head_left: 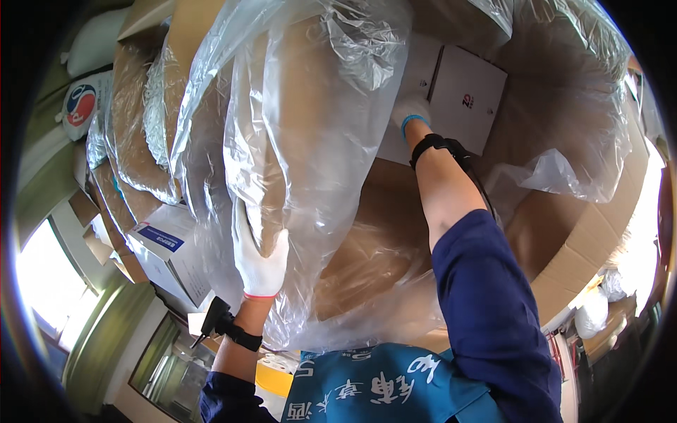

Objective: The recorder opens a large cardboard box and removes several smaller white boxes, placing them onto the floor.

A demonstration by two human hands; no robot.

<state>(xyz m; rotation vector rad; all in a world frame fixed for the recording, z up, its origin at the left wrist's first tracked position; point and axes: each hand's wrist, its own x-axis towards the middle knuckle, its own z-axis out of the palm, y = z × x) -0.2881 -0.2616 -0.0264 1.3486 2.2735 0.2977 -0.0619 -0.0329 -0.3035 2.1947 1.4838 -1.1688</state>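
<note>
My left hand (261,257), in a white glove with a red cuff edge, is closed around a fold of clear plastic liner (303,141). The liner drapes over the wall of a large brown carton (592,240), and a brown cardboard surface shows through it. Deep inside the carton my right hand (412,109), in a white glove with a blue cuff, reaches to a white box (465,99) with small dark red marks. This hand is at the box's near left part; its fingers are hard to make out, partly behind the plastic.
Left of my left hand stands a white carton (173,247) with a blue label. More brown cartons (137,134) in plastic and stuffed white sacks (88,106) lie farther left. Loose plastic (557,173) hangs over the right wall. A yellow-and-white object (275,374) is near my waist.
</note>
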